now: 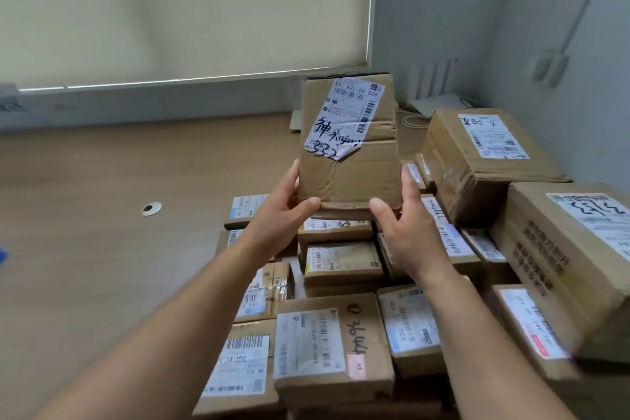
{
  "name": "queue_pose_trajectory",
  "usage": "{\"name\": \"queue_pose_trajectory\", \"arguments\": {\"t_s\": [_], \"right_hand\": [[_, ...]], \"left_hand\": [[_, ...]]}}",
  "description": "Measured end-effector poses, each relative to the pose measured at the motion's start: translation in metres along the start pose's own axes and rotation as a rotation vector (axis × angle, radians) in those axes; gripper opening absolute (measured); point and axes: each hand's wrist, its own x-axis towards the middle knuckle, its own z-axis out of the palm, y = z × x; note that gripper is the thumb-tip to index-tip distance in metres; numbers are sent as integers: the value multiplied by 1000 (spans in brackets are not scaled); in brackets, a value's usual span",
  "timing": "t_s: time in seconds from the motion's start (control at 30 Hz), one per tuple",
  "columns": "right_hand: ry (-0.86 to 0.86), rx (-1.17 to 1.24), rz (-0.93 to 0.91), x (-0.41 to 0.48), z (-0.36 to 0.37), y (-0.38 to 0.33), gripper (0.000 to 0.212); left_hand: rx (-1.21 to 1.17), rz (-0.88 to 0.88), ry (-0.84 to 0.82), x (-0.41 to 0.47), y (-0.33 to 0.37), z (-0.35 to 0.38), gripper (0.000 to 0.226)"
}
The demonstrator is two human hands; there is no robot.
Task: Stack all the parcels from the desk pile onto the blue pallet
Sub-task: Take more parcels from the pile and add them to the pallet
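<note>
A person's left hand [279,211] and right hand [407,232] grip a small brown cardboard parcel [347,147] with a white shipping label by its lower corners, thumbs curled over the near edge, holding it raised above a pile of labelled brown cardboard parcels [341,334] on a light wooden desk [102,232]. A pale roller blind [170,10] hangs behind.

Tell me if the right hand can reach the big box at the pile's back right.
Probably not yet: the right hand and left hand both grip the raised parcel. Otherwise the way looks free; the big box lies uncovered atop the pile.
</note>
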Motion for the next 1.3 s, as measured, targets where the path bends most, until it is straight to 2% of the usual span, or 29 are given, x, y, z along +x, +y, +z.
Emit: {"name": "queue_pose_trajectory", "arguments": {"t_s": [0.43, 0.87, 1.3], "right_hand": [[-168, -6, -169, -84, 131, -85, 71], [-371, -64, -241, -193, 278, -161, 73], [-559, -3, -337, -270, 417, -220, 71]], "left_hand": [[58, -25, 264, -146, -25, -129, 69], [32, -148, 539, -313, -69, -249, 62], [60, -243, 752, -440, -107, -360, 68]]}}
